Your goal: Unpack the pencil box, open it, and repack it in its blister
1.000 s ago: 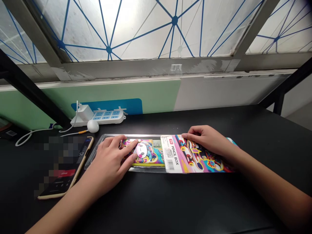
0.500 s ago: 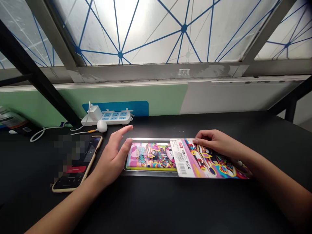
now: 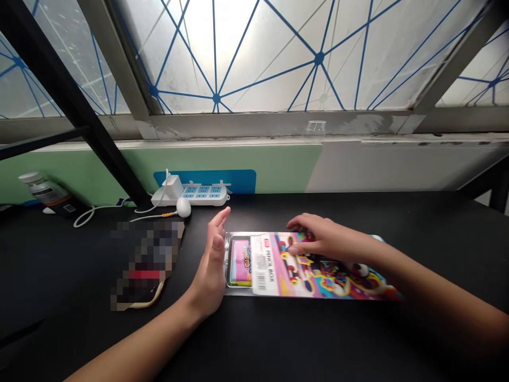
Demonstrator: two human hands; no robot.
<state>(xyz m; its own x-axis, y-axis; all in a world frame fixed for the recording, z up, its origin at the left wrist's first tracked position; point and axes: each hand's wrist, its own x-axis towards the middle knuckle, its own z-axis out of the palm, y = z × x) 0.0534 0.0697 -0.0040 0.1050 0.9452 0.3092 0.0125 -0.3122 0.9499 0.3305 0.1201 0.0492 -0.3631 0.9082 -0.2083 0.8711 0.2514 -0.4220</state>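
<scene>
- Head view: black bench (image 3: 302,339) carried a pencil box (image 3: 241,262) in a clear tray (image 3: 228,260), partly under a printed card (image 3: 330,281).
- Right hand (image 3: 326,239): fingers (image 3: 298,233) curled, resting on the card.
- Left hand (image 3: 210,270): upright, fingers (image 3: 218,244) pressed together, just beside the tray.

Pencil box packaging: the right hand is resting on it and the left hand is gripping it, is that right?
Not quite. The head view shows the left hand open and upright at the left end of the pencil box packaging, not gripping it. The right hand is resting on it.
</scene>
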